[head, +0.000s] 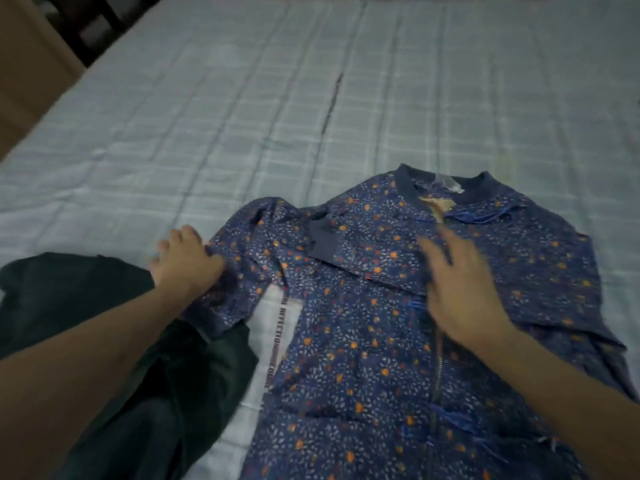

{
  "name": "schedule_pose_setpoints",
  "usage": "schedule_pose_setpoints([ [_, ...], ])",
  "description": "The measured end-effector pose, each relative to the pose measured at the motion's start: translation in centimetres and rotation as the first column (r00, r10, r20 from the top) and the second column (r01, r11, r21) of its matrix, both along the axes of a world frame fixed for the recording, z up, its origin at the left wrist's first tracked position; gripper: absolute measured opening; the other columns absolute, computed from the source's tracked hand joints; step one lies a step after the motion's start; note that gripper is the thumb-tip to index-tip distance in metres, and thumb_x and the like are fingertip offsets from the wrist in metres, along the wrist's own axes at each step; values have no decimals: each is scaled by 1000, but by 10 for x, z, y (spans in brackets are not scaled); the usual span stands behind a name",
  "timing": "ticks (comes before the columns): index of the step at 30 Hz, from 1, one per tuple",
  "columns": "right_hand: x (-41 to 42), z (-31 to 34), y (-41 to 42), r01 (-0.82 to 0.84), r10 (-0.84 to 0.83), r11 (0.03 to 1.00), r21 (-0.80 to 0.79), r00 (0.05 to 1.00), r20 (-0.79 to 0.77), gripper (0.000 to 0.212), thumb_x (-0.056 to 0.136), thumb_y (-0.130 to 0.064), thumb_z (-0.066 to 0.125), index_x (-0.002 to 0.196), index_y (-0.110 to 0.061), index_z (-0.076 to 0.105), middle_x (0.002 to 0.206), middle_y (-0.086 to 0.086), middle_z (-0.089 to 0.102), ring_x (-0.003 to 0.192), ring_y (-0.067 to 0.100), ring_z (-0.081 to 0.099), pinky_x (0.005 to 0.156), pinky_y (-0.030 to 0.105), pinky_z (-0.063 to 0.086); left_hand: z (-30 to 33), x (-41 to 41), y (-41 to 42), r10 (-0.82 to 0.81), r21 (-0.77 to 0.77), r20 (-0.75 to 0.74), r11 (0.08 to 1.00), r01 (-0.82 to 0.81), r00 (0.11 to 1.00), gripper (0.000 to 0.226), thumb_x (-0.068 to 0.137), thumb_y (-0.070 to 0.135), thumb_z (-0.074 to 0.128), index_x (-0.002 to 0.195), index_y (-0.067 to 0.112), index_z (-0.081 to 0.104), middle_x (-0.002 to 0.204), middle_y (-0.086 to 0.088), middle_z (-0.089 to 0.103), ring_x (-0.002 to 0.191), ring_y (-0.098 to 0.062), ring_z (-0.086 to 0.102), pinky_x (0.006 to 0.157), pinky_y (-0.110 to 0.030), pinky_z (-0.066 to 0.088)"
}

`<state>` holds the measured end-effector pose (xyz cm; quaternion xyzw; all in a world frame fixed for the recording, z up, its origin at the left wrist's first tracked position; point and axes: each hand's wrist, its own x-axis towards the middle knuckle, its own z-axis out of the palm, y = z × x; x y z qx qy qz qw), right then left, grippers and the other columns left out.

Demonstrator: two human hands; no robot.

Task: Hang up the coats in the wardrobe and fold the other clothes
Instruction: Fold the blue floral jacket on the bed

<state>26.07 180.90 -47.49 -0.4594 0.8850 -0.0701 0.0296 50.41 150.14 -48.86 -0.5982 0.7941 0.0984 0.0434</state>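
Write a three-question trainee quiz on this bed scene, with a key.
1. True or false: the blue patterned jacket lies spread on the bed.
2. Which hand grips the jacket's folded sleeve: A) left hand, B) right hand?
3. Fill in: the dark garment lies to the ___ of the jacket.

Key: 1 true. 2 A; the right hand lies with its fingers straight over the jacket's front. 3 left.

A pale checked bed (242,98) bears a blue patterned jacket (363,341) and dark garment (69,289).
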Motion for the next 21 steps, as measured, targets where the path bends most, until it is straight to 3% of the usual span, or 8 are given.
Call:
schedule_pose_setpoints([
  [2, 32, -3, -40, -160, 162, 986, -43, 986, 33, 64, 86, -17, 60, 145, -19, 38, 154, 15, 27, 134, 36, 31, 107, 55, 31, -7, 27, -18, 28, 221, 276, 971, -92, 961, 90, 66, 70, 59, 133, 10, 47, 139, -18, 45, 129, -39, 43, 104, -49, 38],
  [4, 62, -6, -75, -128, 131, 989, -67, 991, 38, 52, 94, -33, 44, 145, -25, 37, 155, 10, 27, 137, 30, 30, 110, 57, 26, -10, 44, -25, -92, 379, 322, 925, -39, 942, 95, 52, 80, 51, 122, 17, 61, 133, -18, 56, 122, -37, 53, 101, -42, 45],
  [8, 77, -32, -99, 8, -18, 997, 81, 992, 121, 61, 98, -55, 18, 153, -28, 21, 160, 8, 17, 146, 28, 18, 114, 60, 14, 14, 44, -43, -11, 264, -128, 964, 45, 992, 31, 89, 32, 64, 106, 6, 65, 114, -22, 65, 108, -36, 60, 87, -37, 45],
  [10, 70, -50, -95, 1, -62, 964, 265, 973, 221, 65, 97, -61, 11, 154, -34, -5, 163, 1, -4, 149, 22, -4, 118, 57, 2, 38, 52, -68, 43, 110, -239, 994, -17, 970, 17, 88, 19, 66, 98, 6, 62, 106, -25, 65, 104, -38, 60, 83, -38, 43],
  [12, 70, -53, -94, 13, -102, 944, 328, 961, 257, 67, 98, -60, 17, 152, -35, -13, 162, -2, -11, 149, 21, -11, 118, 56, -1, 67, 70, -95, 93, 14, -266, 996, -92, 959, 12, 85, 16, 68, 94, 11, 62, 98, -23, 63, 101, -39, 61, 81, -40, 45],
  [14, 76, -44, -102, 102, -168, 961, 258, 955, 247, 70, 99, -51, 36, 154, -30, 0, 162, 3, 7, 148, 26, 4, 116, 58, 10, 93, 91, -119, 122, -39, -208, 990, -133, 971, 14, 83, 16, 71, 95, 11, 67, 97, -21, 65, 95, -38, 62, 81, -40, 47],
  [17, 77, -22, -119, 244, -263, 962, 124, 951, 164, 60, 89, -45, 61, 140, -21, 39, 135, 8, 47, 130, 30, 37, 101, 56, 34, 111, 113, -133, 99, -95, -149, 989, -114, 984, 12, 79, 17, 73, 90, 15, 69, 90, -19, 67, 83, -34, 60, 76, -39, 48],
  [21, 65, 1, -129, 418, -395, 901, -120, 902, 176, 39, 88, -36, 63, 116, -9, 57, 119, 16, 53, 116, 37, 46, 91, 55, 41, 108, 121, -133, 191, -2, -125, 981, -192, 974, 26, 80, 29, 74, 91, 6, 67, 98, -25, 66, 87, -36, 60, 73, -37, 45],
])
